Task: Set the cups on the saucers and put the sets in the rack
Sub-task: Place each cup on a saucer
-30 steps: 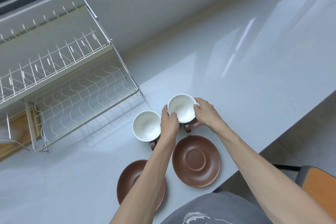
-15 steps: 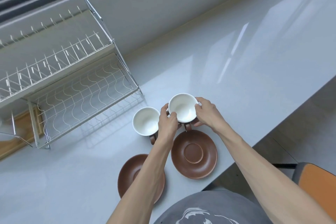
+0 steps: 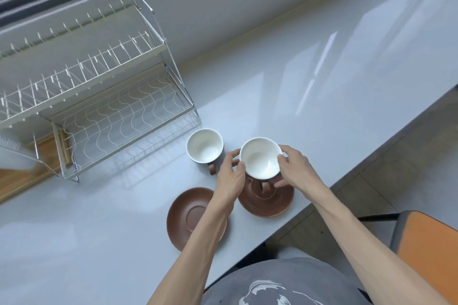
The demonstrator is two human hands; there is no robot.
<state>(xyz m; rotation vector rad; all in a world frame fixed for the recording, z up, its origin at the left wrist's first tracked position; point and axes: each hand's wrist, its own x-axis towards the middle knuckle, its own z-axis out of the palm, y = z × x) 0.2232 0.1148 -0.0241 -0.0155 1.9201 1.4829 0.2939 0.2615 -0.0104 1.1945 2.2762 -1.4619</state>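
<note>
Both hands, left hand [image 3: 229,176] and right hand [image 3: 293,168], gripping a white-lined cup [image 3: 260,157] over the right saucer [image 3: 269,202] (contact unclear), second cup [image 3: 204,146] on counter [image 3: 297,86], left saucer [image 3: 188,215] bare, rack [image 3: 104,96] nearby

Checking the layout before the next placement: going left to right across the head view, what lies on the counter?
Dish rack → free saucer → free cup → held cup, gripped by both hands over the second saucer.

No readable text, label, brand or number shows on anything in view.
</note>
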